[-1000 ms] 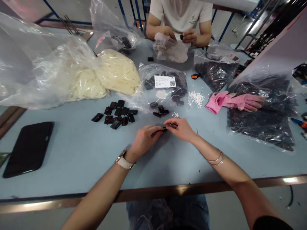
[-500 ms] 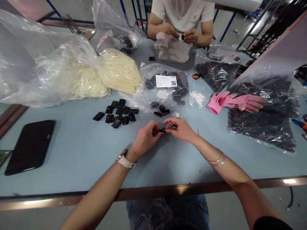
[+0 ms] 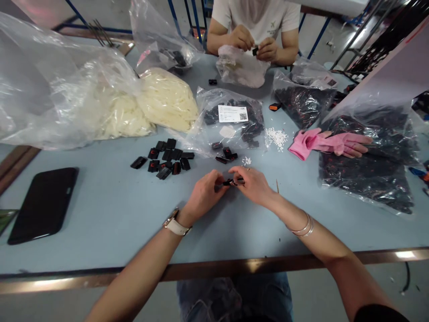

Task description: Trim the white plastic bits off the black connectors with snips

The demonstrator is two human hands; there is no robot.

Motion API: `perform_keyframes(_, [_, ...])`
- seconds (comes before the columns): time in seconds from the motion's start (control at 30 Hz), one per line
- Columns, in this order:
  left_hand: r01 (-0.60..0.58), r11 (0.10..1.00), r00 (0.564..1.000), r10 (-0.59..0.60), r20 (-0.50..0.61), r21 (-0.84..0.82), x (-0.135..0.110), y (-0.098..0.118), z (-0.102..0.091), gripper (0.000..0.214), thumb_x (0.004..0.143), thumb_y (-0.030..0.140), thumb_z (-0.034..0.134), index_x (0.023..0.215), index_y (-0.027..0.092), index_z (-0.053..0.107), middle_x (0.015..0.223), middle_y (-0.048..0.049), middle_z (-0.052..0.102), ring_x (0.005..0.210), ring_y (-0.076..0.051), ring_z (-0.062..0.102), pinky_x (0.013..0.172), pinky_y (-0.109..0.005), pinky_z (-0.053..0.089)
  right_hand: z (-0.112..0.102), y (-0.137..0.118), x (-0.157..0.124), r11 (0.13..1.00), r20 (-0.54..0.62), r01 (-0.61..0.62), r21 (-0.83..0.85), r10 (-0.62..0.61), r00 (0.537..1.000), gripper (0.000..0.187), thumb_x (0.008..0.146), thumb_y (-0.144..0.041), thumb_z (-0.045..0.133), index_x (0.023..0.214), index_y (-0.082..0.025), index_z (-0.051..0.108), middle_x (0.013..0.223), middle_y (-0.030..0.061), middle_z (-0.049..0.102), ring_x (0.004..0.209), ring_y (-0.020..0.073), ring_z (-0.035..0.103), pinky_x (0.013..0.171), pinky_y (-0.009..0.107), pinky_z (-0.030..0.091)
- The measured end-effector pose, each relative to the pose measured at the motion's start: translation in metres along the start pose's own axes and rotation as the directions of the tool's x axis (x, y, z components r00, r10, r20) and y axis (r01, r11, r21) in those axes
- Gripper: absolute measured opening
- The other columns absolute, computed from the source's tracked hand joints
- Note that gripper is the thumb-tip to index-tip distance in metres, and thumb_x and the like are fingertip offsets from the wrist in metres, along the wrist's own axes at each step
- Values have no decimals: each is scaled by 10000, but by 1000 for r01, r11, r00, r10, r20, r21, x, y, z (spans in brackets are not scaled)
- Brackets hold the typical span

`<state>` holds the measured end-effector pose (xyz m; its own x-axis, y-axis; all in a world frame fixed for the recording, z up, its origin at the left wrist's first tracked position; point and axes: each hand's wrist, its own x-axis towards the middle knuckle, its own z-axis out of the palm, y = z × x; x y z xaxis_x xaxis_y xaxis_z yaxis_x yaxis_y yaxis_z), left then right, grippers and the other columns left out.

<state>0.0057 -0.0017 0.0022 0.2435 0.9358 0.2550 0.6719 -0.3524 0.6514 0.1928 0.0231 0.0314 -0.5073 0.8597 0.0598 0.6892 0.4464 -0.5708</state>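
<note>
Near the front middle of the table, my left hand (image 3: 208, 190) is closed, pinching a small black plastic connector (image 3: 228, 182) between thumb and fingertips. My right hand (image 3: 253, 184) meets it from the other side, its fingers curled round a small dark tool with a shiny part (image 3: 240, 180); its kind I cannot make out. The tool's end is at the connector, largely hidden by the fingers. Just beyond my fingers lie a little heap of tiny white pieces (image 3: 247, 161) and several black connectors (image 3: 229, 153). More black connectors (image 3: 171, 155), some with red parts, lie loosely grouped to the left.
A labelled clear bag of black parts (image 3: 233, 114) lies ahead, bags of cream pieces (image 3: 167, 100) at left. White pieces (image 3: 276, 137), a pink glove (image 3: 330, 142) and dark-filled bags (image 3: 365, 179) are right. A black tablet-like slab (image 3: 43, 205) lies left. A co-worker (image 3: 254, 27) sits opposite, handling a black part.
My right hand has turned slightly, and the tool's shiny part shows less. My left hand stays almost in place, still on the connector. The co-worker's hand has lifted a little.
</note>
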Motion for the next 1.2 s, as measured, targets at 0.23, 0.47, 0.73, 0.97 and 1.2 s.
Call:
perform_keyframes(0.23, [133,990,991,-132,11,-42,2,2,1,215,768,226,667,807,222,456,732,24,629,637,-146,612,602,-261,474,16,12,-4,934,-8,248,-257,-259,966,216,913,-122,501,1089,-195,603,805,12,736,756,147,642,662,252,412])
perform_keyframes(0.47, [213,975,977,-213,22,-54,3,6,-3,226,762,262,666,786,221,445,704,22,629,605,-150,607,586,-270,466,22,10,-6,875,-49,324,-359,-364,930,158,944,-151,478,1033,-179,606,839,26,731,699,147,618,611,269,377])
perform_keyframes(0.73, [247,965,969,-244,42,-83,4,6,-4,220,762,293,649,781,228,440,702,18,636,614,-163,626,579,-278,470,26,14,-5,934,-89,289,-209,-313,946,248,900,-106,507,1101,-218,601,896,6,748,760,146,636,671,249,422])
perform_keyframes(0.97, [235,965,972,-231,46,-120,5,4,-3,232,737,283,669,790,226,451,705,27,632,623,-153,617,596,-270,474,25,15,-5,960,-272,244,138,-200,941,276,896,-156,470,1123,-213,617,880,30,721,750,132,642,702,257,489])
perform_keyframes(1.2, [143,985,988,-137,66,-96,5,4,-4,109,774,269,649,810,210,565,758,-1,677,647,-153,615,612,-272,479,22,10,-8,858,-519,217,465,66,852,480,989,-482,284,987,-201,673,882,72,682,751,158,607,690,315,508])
